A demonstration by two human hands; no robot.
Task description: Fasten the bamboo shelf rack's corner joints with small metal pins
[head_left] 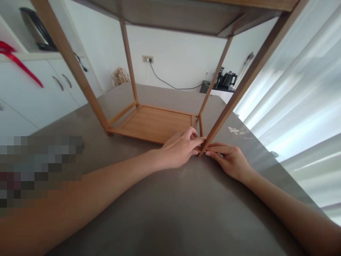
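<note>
A wooden rack with slim legs stands on the grey table, its lower shelf [157,122] close to the tabletop and its upper shelf [186,16] overhead. My left hand [182,147] is at the near right corner, fingers bent and closed around the foot of the near right leg [226,110] from the left. On that leg's other side, my right hand [230,160] is closed in a pinch against the same low spot. Whatever lies between its fingertips is too small or hidden to make out.
The grey table [170,213] extends all around the rack. White curtains [301,89] hang along the right. A black kettle [228,79] stands on a dark-topped unit behind, its area linked by a cable to a wall socket [147,59]. White cabinets [32,85] line the left.
</note>
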